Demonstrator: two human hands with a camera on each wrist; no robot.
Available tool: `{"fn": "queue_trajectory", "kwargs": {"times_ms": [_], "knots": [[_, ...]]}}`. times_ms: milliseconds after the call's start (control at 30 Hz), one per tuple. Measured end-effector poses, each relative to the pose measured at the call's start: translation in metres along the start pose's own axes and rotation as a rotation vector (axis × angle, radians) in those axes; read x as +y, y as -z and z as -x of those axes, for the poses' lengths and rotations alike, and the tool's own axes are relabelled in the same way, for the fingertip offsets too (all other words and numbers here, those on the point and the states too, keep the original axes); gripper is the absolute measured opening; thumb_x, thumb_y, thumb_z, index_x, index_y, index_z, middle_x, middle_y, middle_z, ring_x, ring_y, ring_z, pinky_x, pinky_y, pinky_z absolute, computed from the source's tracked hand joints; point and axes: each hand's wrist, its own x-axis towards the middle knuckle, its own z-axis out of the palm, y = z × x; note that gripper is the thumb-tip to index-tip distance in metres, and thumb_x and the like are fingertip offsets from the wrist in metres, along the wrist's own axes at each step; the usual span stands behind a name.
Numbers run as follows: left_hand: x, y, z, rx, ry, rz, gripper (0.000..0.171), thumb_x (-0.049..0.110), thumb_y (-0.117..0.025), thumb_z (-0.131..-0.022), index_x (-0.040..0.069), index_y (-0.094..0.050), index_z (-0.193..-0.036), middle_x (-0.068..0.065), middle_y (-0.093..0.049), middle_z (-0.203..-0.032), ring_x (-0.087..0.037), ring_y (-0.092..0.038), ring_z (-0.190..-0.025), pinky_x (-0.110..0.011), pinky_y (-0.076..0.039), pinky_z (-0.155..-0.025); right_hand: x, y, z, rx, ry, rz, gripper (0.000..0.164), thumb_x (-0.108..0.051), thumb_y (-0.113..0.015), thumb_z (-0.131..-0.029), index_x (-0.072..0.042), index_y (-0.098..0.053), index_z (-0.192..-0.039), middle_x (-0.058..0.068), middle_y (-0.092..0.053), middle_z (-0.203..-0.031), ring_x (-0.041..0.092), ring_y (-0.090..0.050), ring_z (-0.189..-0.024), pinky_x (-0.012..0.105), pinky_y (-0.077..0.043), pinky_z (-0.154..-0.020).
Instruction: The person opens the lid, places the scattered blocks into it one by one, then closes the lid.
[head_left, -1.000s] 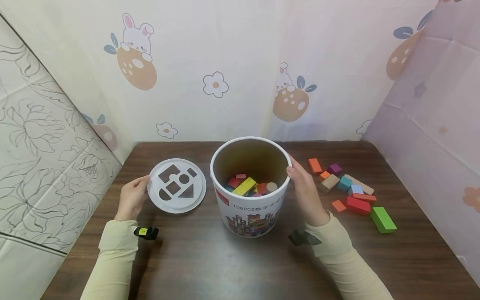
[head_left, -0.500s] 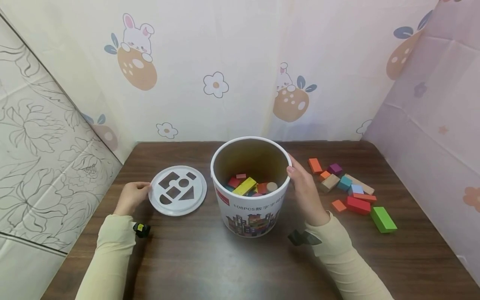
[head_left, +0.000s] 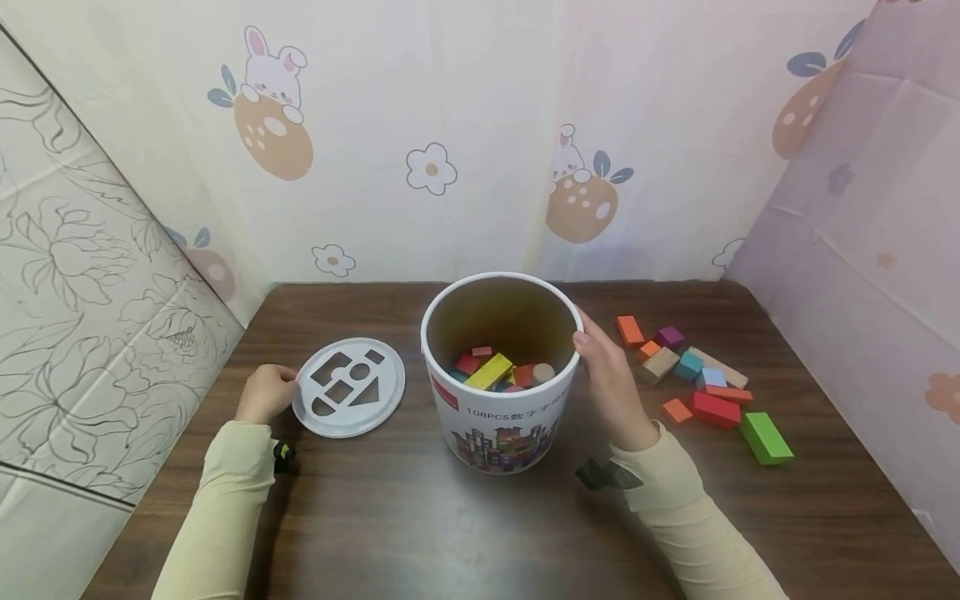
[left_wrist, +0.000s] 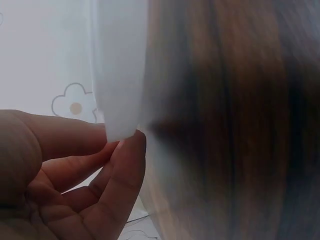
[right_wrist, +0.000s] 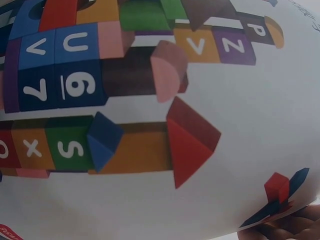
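A white round lid (head_left: pixel 390 379) with cut-out shapes lies to the left of a white bucket (head_left: pixel 480 433). My left hand (head_left: pixel 266 393) pinches the lid's left edge. The left wrist view shows thumb and fingers of that hand (left_wrist: pixel 90 170) meeting at the bottom of the lid's rim (left_wrist: pixel 120 75). My right hand (head_left: pixel 613 383) grips the bucket's right rim, thumb over the top; its other fingers are mostly hidden behind the wall. Inside the bucket are several coloured blocks, among them a yellow one (head_left: pixel 489 372). Printed block pictures on the bucket (right_wrist: pixel 240 120) fill the right wrist view.
Several loose blocks lie on the dark wooden table (head_left: pixel 465 533) to the right, including a red block (head_left: pixel 716 410), a green block (head_left: pixel 767 439) and a purple block (head_left: pixel 670 337). A patterned curtain (head_left: pixel 480 100) hangs behind the table.
My left hand has lowered the lid and shifted it slightly towards me and to the left, still pinching its edge. My right hand and the bucket have stayed in place.
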Motion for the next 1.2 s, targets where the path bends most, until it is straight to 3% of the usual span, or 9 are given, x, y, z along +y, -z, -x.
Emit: {"fn": "queue_trajectory", "kwargs": {"times_ms": [167,500,700,800,933,1067,1200], "knots": [[0.000,-0.001,0.000,0.007,0.019,-0.038,0.033,0.006,-0.049,-0.079,-0.009,-0.070,-0.100,-0.027,-0.068,-0.096,-0.034,-0.059,-0.081,-0.032,-0.045,-0.061,0.000,0.000,-0.001,0.002,0.004,0.002,0.049,-0.035,-0.039,-0.103,-0.031,-0.036,-0.151,-0.007,-0.040,-0.155,0.023,-0.037,-0.141,0.062,-0.032,-0.113],[-0.001,-0.001,-0.002,-0.006,0.045,-0.068,0.032,0.006,-0.052,-0.078,-0.010,-0.069,-0.100,-0.027,-0.067,-0.095,-0.034,-0.059,-0.081,-0.034,-0.045,-0.061,0.000,0.001,-0.002,0.001,-0.005,-0.002,0.050,-0.036,-0.039,-0.102,-0.031,-0.036,-0.152,-0.008,-0.039,-0.155,0.023,-0.036,-0.142,0.062,-0.031,-0.113],[0.005,-0.002,-0.003,0.018,0.017,-0.104,0.039,0.018,-0.050,-0.088,-0.011,-0.067,-0.110,-0.032,-0.065,-0.111,-0.045,-0.062,-0.095,-0.050,-0.052,-0.075,0.000,0.001,-0.002,0.004,-0.005,-0.011,0.050,-0.034,-0.040,-0.102,-0.030,-0.036,-0.152,-0.007,-0.039,-0.155,0.023,-0.036,-0.141,0.063,-0.030,-0.113],[0.015,-0.001,-0.002,0.055,0.001,-0.116,0.046,0.023,-0.047,-0.093,-0.013,-0.061,-0.119,-0.034,-0.061,-0.120,-0.050,-0.058,-0.109,-0.057,-0.050,-0.086,0.000,0.001,-0.001,0.005,-0.005,-0.007,0.050,-0.034,-0.040,-0.102,-0.030,-0.035,-0.152,-0.007,-0.039,-0.155,0.023,-0.036,-0.141,0.063,-0.031,-0.113],[0.036,-0.002,0.004,0.172,-0.041,-0.069,0.050,0.026,-0.047,-0.097,-0.012,-0.055,-0.127,-0.036,-0.055,-0.127,-0.051,-0.054,-0.116,-0.061,-0.046,-0.093,0.000,0.001,-0.001,0.004,-0.005,-0.001,0.050,-0.034,-0.039,-0.102,-0.030,-0.035,-0.152,-0.006,-0.039,-0.155,0.023,-0.036,-0.141,0.063,-0.031,-0.113],[0.060,-0.008,0.009,0.307,-0.151,0.040,0.047,0.025,-0.051,-0.098,-0.009,-0.055,-0.130,-0.034,-0.052,-0.132,-0.049,-0.050,-0.122,-0.060,-0.041,-0.101,0.000,0.000,-0.001,0.001,-0.007,-0.007,0.050,-0.034,-0.040,-0.102,-0.030,-0.035,-0.152,-0.006,-0.039,-0.155,0.023,-0.036,-0.141,0.062,-0.031,-0.113],[0.086,-0.016,0.015,0.330,-0.273,0.191,0.047,0.024,-0.054,-0.098,-0.006,-0.053,-0.134,-0.029,-0.052,-0.136,-0.045,-0.049,-0.127,-0.057,-0.039,-0.106,0.000,-0.001,-0.001,-0.004,-0.004,-0.009,0.050,-0.034,-0.040,-0.102,-0.031,-0.036,-0.151,-0.007,-0.040,-0.154,0.022,-0.036,-0.140,0.063,-0.031,-0.113]]}}
